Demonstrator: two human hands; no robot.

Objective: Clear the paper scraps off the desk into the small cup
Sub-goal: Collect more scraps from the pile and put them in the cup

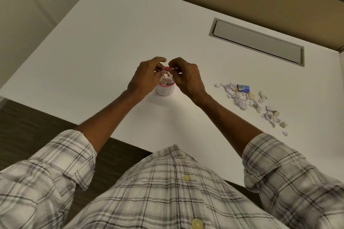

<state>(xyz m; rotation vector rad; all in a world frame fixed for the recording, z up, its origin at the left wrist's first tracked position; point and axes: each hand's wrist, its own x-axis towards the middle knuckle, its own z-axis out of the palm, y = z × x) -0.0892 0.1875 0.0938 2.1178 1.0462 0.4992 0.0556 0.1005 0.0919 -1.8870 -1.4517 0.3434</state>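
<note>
Left hand [147, 78] and right hand [186, 78] curl over the cup [165, 92], seemingly stuffing scraps [166, 80]; what they grip I cannot tell. Next, gather the pile [247, 98].

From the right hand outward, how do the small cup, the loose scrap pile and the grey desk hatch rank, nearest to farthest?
1. small cup, just under the fingers of the right hand.
2. scrap pile, out to its right.
3. grey hatch, farther back and right.
</note>
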